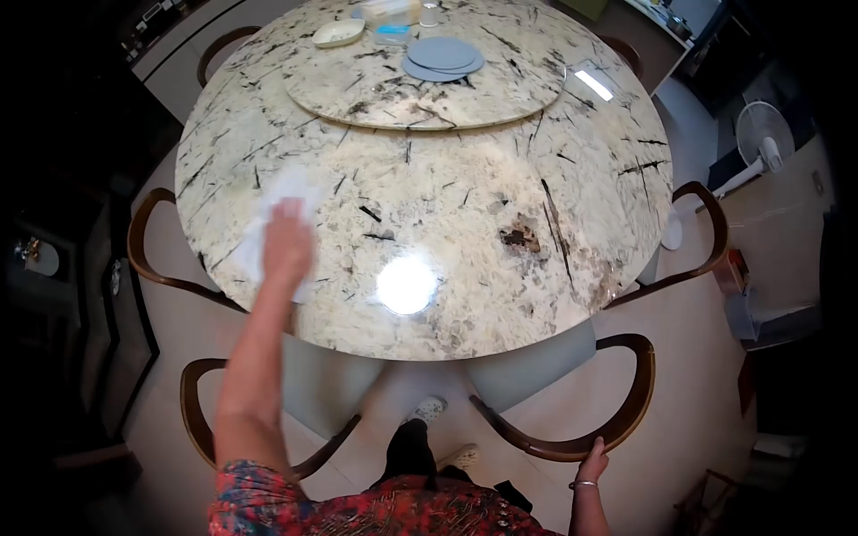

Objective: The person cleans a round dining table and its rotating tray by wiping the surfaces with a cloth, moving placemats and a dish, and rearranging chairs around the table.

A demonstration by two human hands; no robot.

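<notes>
One white cloth (253, 248) lies on the left part of the marbled surface (447, 304), left hand (289, 243) right on top, too blurry to tell if its fingers are apart. Round grey mats (441, 54) sit farther back, and the right hand (593, 463) is clamped around a wooden chair back (645, 380).

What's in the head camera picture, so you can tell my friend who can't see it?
A person's left hand is on a blurry white cloth on a big, round, marble-patterned table, while their right hand holds a curved wooden chair back. Gray discs and a pale dish sit farther back, on a raised round platform.
</notes>
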